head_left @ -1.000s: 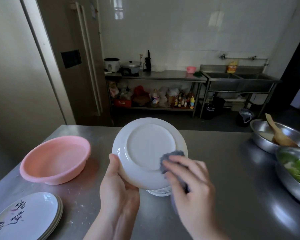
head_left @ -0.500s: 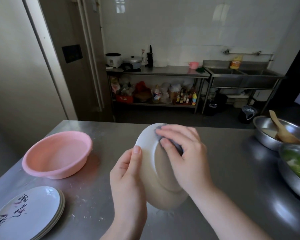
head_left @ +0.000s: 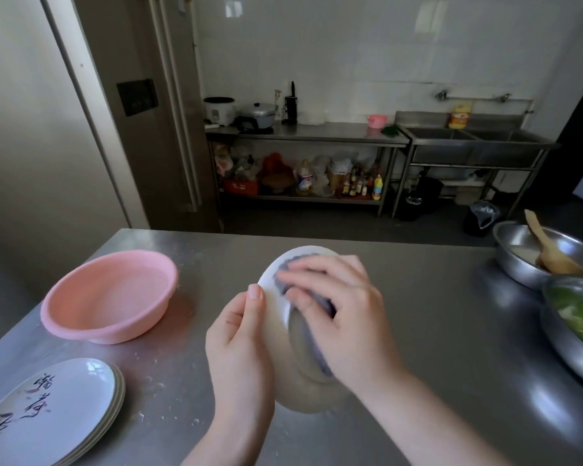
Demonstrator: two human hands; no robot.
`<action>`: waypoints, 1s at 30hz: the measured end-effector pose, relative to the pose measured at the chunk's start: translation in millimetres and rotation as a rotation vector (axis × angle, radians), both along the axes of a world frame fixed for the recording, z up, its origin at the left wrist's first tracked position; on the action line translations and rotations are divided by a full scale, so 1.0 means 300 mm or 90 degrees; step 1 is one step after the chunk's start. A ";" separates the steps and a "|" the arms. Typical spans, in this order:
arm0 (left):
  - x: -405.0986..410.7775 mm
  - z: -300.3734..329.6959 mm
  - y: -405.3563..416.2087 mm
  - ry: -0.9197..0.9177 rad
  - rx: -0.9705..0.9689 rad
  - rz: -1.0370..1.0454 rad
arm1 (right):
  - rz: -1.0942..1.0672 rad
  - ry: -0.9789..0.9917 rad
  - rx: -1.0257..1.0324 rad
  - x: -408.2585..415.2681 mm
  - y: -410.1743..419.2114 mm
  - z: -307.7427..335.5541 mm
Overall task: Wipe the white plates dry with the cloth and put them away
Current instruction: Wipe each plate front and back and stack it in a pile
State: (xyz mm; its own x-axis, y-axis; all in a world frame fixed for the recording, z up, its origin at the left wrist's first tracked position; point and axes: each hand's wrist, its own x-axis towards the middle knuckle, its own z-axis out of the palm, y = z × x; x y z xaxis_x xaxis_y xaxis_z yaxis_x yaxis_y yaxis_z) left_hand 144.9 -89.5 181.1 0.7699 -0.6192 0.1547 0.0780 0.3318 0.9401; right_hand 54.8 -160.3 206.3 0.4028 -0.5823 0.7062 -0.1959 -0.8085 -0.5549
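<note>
A round white ceramic plate point(head_left: 276, 331) is held on edge above the middle of the brushed steel counter point(head_left: 435, 314), its rim running from far to near so the two faces look left and right; the upper rim tips away from the camera. The left hand point(head_left: 239, 344) grips the plate from the left, thumb lying up along the rim and the other fingers curled behind it out of sight. The right hand point(head_left: 344, 317) presses a grey-purple cloth point(head_left: 312, 331) against the plate's right-hand face, its fingers laid flat and slightly spread over the bunched cloth, their tips blurred. Most of the cloth is hidden under that hand; only a scalloped edge near the top rim and a strip along the palm show. The plate's lower edge is blurred, and whether it touches the counter cannot be told. Both forearms are cut off at the bottom of the frame. At the near left corner lies a stack of flat white plates with dark brush lettering point(head_left: 51, 412), partly cut off by the frame. Beyond it sits a pink plastic basin point(head_left: 110, 295). On the right edge stand a steel bowl holding a wooden spatula point(head_left: 546, 253) and a steel bowl of green leaves point(head_left: 576, 324), both cut off.
</note>
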 end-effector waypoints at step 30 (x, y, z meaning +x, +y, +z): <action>0.005 0.067 -0.058 0.567 -0.016 -0.138 | -0.031 -0.025 -0.220 -0.044 0.049 -0.160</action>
State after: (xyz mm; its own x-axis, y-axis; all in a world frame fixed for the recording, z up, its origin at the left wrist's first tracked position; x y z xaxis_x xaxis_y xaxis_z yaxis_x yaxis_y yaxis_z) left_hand 146.6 -107.0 201.3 0.4780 -0.7686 -0.4252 0.8338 0.2449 0.4947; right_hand 41.6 -145.7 158.1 0.3489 -0.3241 0.8793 -0.2232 -0.9400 -0.2579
